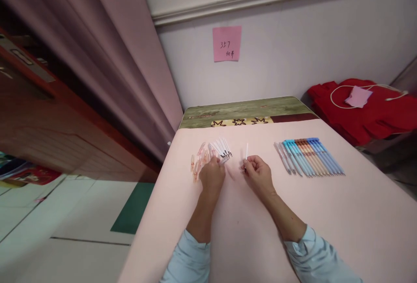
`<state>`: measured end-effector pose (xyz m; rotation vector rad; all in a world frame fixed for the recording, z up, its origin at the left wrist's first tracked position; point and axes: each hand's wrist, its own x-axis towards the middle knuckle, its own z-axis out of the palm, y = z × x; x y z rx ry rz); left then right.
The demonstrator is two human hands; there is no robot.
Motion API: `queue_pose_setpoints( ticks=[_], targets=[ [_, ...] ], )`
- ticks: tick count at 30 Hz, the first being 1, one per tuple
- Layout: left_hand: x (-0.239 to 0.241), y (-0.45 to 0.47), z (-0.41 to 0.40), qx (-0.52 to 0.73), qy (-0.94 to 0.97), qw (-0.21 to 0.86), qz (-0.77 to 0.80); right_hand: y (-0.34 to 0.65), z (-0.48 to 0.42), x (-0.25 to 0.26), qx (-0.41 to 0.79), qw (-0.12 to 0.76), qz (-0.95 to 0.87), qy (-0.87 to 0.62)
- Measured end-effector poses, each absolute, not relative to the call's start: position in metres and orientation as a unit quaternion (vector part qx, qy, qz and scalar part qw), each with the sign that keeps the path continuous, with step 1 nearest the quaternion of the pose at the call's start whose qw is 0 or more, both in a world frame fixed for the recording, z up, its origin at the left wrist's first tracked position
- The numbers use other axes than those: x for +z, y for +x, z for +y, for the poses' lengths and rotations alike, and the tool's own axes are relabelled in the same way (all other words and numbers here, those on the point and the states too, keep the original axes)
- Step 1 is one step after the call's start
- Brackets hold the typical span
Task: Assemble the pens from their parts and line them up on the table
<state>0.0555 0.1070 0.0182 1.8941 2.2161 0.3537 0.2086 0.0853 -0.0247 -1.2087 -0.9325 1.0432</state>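
Note:
Between the thumb and fingers of my right hand (259, 174) a thin white pen refill (246, 149) stands nearly upright. My left hand (213, 175) is closed at the loose pen parts; a small translucent piece shows at its fingertips, too blurred to name. Just beyond it lies a fanned bunch of white refills (222, 145) with dark ends. Clear, pinkish pen barrels (196, 166) with orange marks are scattered to its left, partly covered by the hand. On the right, a neat row of pens (308, 158) has grey, light blue, brown and darker blue ones side by side.
A pale pink cover (247, 239) lies over the table, with a green patterned strip (202, 113) at the back. Behind stands a white wall with a pink note (227, 43). Red cloth (352, 118) with a white cable is at right; a curtain (130, 48) hangs left.

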Motion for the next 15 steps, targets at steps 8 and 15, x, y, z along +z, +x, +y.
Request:
queue_pose_setpoints(
  ticks=[8, 15],
  targets=[
    [0.0212, 0.0576, 0.108, 0.11, 0.625, 0.083, 0.768, 0.2095, 0.0846, -0.023, 0.465, 0.6, -0.399, -0.514],
    [0.0189, 0.0568, 0.1089, 0.133, 0.626, 0.114, 0.76, 0.2093, 0.0849, -0.0243, 0.464, 0.598, -0.402, -0.515]
  ],
)
